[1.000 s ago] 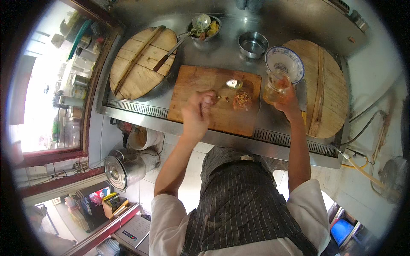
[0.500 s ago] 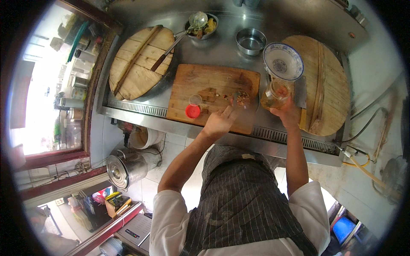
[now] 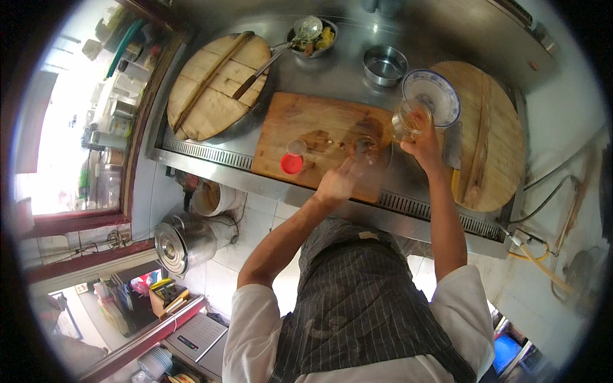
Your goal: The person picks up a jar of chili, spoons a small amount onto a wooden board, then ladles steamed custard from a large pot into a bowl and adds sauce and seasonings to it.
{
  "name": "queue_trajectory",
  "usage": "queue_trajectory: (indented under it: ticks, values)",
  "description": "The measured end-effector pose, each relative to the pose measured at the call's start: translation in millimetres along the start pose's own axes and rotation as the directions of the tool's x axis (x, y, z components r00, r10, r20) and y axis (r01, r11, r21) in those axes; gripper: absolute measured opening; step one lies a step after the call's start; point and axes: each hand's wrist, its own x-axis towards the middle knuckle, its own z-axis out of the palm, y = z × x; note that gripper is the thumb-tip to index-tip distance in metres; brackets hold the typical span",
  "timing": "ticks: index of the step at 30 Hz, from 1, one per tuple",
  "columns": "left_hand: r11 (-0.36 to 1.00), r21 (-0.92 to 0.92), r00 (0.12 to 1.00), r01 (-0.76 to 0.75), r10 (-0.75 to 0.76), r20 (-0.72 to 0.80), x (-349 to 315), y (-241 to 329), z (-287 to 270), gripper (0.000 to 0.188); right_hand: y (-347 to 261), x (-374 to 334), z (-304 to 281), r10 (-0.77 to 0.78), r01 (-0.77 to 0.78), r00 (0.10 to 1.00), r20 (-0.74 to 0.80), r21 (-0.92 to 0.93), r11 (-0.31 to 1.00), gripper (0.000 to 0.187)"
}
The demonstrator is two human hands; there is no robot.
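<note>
Jar: I see the glass jar [image 3: 402, 121] near the cutting board's [image 3: 274, 131] right edge, the right hand's [image 3: 420, 142] fingers clamped round its side, probably for a steady hold.
Red lid: it [image 3: 292, 164] lies on the board's left, seemingly clear of both hands.
Left hand: over the board [image 3: 337, 184], by chopped food [image 3: 364, 148]; blurred, so I cannot tell if its fingers are together.
Bowl: the jar hides part of its rim [image 3: 454, 108] from me.

Clear glass jar [image 3: 403, 121], tilted, by right edge of wooden cutting board [image 3: 284, 121]. Small brownish heap [image 3: 364, 148] on board's right part, blurred; make-up unclear.
</note>
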Motion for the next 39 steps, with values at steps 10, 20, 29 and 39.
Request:
queue_trajectory:
  ticks: [10, 20, 29, 39]
  values:
    - [0.986, -0.081, 0.987, 0.146, -0.139, 0.084, -2, -11, 10, 0.038, 9, 64, 40, -0.174, 0.161, 0.985, -0.004, -0.356, 0.920, 0.083]
    - [0.918, -0.020, 0.908, 0.396, -0.394, -0.144, -55, -63, -4, 0.062, 51, 99, 51, -0.153, 0.149, 0.988, -0.002, -0.224, 0.963, 0.079]
    - [0.602, 0.301, 0.659, 0.740, -0.739, -0.142, -43, -157, 5, 0.082, 23, 131, 56, -0.175, 0.152, 0.984, -0.032, -0.367, 0.918, 0.083]
    - [0.669, 0.432, 0.664, 0.604, -0.723, 0.192, -15, -174, -10, 0.075, -47, 184, 79, -0.074, 0.041, 0.994, -0.084, -0.341, 0.939, 0.086]
